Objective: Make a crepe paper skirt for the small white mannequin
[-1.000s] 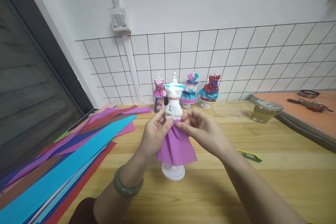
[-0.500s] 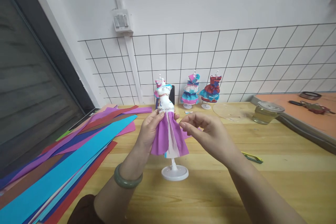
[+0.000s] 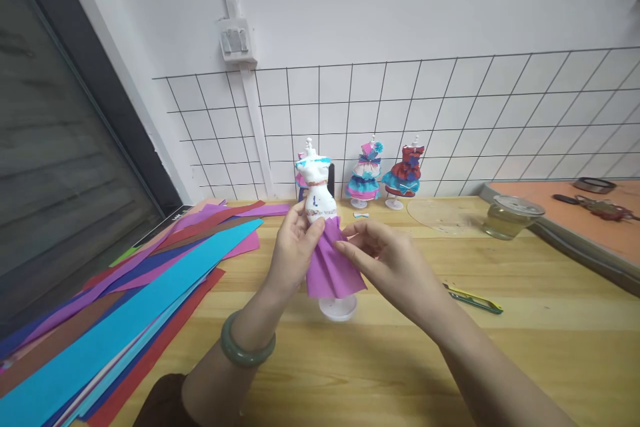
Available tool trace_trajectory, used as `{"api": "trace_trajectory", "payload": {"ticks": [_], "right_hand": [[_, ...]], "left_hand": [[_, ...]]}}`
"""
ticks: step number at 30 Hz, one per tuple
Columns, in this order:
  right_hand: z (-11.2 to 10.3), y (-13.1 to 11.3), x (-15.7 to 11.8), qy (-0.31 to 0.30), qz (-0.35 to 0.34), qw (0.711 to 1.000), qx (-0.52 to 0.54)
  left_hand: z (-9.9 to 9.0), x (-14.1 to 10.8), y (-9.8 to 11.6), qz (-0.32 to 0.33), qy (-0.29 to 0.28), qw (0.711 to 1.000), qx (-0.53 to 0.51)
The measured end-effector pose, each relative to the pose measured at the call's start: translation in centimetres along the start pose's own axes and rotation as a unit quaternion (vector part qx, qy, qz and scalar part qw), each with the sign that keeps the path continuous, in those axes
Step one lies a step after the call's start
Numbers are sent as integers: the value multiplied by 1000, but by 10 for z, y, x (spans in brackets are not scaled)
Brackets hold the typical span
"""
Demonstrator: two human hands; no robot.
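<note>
A small white mannequin (image 3: 320,188) with a blue strip along its chest and marks on its torso is in the middle of the view, tilted slightly. My left hand (image 3: 294,241) grips it at the waist, thumb on the upper edge of a pleated purple paper skirt (image 3: 334,275). From the other side, my right hand (image 3: 383,257) pinches the skirt below the waist between thumb and fingers. Beneath the hem shows the round white base (image 3: 339,307). My right fingertips partly cover the skirt's right edge.
Long coloured paper strips (image 3: 150,307) lie on the left. A yellow-green cutter (image 3: 475,300) lies right of my right forearm. Farther back are two dressed mannequins (image 3: 364,177) (image 3: 406,177), another partly hidden, and a lidded plastic tub (image 3: 510,217) beside an orange surface (image 3: 565,203).
The mannequin's torso and skirt show a different side: purple now covers where a pale panel showed. The base has shifted up and right. My right hand has come onto the skirt.
</note>
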State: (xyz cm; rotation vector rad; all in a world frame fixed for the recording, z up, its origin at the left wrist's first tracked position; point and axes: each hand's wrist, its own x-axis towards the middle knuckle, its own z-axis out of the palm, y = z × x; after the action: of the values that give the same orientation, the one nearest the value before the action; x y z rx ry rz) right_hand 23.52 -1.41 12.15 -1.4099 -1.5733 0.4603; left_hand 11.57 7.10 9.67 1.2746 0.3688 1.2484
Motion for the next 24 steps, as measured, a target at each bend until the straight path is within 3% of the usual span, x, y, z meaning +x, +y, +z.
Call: {"api": "trace_trajectory", "payload": {"ticks": [4, 10, 14, 24], "right_hand": [[4, 2, -1, 18, -23, 997, -74], [12, -3, -4, 21, -120, 977, -178], [14, -6, -5, 0, -120, 974, -190], [14, 1, -2, 25, -81, 983, -163]], "left_hand": [[-1, 1, 1, 5, 13, 1000, 24], [-3, 1, 3, 4, 13, 999, 32], [-5, 2, 5, 9, 20, 1000, 22], [-6, 2, 3, 2, 68, 998, -1]]}}
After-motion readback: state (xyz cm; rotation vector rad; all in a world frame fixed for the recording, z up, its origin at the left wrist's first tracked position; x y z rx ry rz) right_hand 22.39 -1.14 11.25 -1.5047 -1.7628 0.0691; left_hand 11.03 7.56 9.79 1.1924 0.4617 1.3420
